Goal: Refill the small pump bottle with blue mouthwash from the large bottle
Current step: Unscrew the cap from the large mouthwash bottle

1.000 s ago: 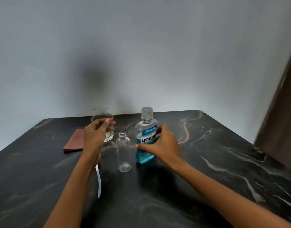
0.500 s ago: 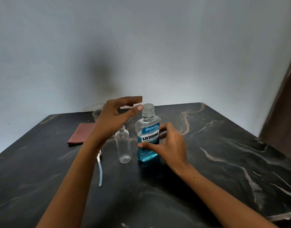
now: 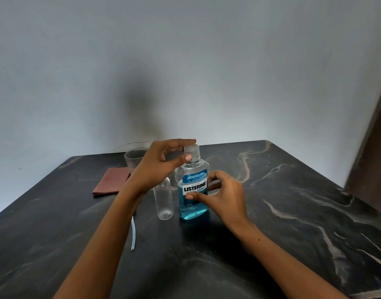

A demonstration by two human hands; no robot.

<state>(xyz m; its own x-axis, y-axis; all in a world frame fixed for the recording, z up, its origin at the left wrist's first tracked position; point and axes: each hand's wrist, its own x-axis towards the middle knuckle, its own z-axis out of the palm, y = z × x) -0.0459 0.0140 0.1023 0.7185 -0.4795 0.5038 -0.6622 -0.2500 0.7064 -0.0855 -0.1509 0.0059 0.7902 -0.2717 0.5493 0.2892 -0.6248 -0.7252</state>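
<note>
Dark marbled desk (image 3: 293,212) carries the mouthwash bottle (image 3: 192,186). Left hand (image 3: 157,167) fingers pinch its cap (image 3: 192,152); right hand (image 3: 225,195) fingers curl around its body. Just left stands the empty small bottle (image 3: 163,199).

Glass (image 3: 134,157), perhaps empty; red cloth (image 3: 111,183)

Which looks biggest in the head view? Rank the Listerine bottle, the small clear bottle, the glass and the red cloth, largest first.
1. Listerine bottle
2. red cloth: close to the bottle in area, and it lies farther back, so unsure
3. small clear bottle
4. glass: partly hidden behind the left hand, so its rank is unsure
</note>
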